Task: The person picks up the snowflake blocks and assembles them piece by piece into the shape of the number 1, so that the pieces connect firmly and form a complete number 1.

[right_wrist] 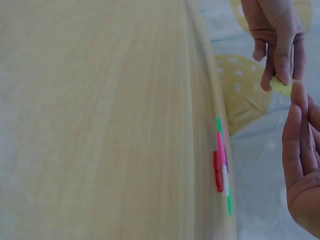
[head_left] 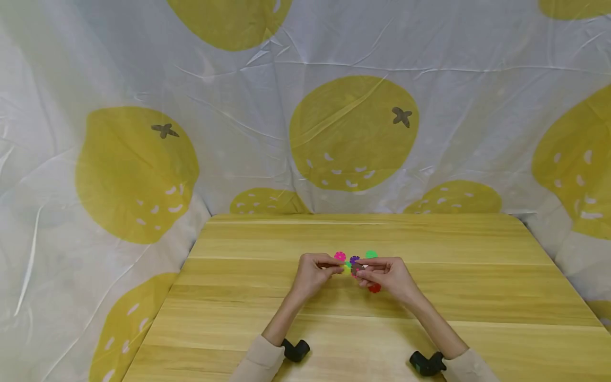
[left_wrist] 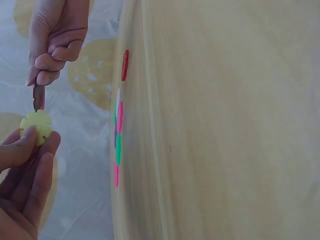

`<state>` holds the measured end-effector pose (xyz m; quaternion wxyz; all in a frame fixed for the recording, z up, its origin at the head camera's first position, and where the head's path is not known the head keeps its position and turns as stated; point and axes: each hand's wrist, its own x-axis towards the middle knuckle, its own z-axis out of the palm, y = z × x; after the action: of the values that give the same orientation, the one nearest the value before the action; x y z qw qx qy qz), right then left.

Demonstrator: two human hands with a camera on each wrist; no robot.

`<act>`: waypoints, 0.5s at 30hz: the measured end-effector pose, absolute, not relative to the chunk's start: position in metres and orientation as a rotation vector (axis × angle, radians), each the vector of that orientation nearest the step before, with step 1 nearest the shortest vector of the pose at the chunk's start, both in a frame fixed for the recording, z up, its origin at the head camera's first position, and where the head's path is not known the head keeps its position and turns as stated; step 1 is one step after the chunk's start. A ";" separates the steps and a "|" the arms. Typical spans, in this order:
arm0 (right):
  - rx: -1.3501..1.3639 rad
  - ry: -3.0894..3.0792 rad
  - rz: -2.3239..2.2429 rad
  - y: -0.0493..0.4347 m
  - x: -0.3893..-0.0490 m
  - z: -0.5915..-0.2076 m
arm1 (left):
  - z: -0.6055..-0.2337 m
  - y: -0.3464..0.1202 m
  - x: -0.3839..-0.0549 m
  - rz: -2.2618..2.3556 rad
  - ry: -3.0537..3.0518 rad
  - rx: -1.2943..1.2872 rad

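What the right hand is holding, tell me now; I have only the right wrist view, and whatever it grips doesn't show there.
Observer: The right hand pinches a brown notched disc, seen edge-on from the left wrist.
Operator: Now describe the shape of the yellow disc in the left hand; I get it at a poor angle.
Observer: The left wrist view shows it broadside: a flower-like outline with notches around the rim.
Operator: Finish with the clothing; no cuff reaches my picture.
Observer: Pale sleeves show on both arms along the bottom of the head view.
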<state>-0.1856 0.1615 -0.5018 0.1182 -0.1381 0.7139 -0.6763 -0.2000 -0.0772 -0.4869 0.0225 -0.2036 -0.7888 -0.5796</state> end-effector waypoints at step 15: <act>-0.416 2.030 -2.024 0.156 -0.183 -0.496 | -0.488 -0.076 -0.200 -1.726 -2.314 -0.757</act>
<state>-0.1827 0.1558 -0.4961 0.1219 -0.1427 0.6956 -0.6935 -0.2004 -0.0757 -0.4883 0.0786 -0.2530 -0.7729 -0.5765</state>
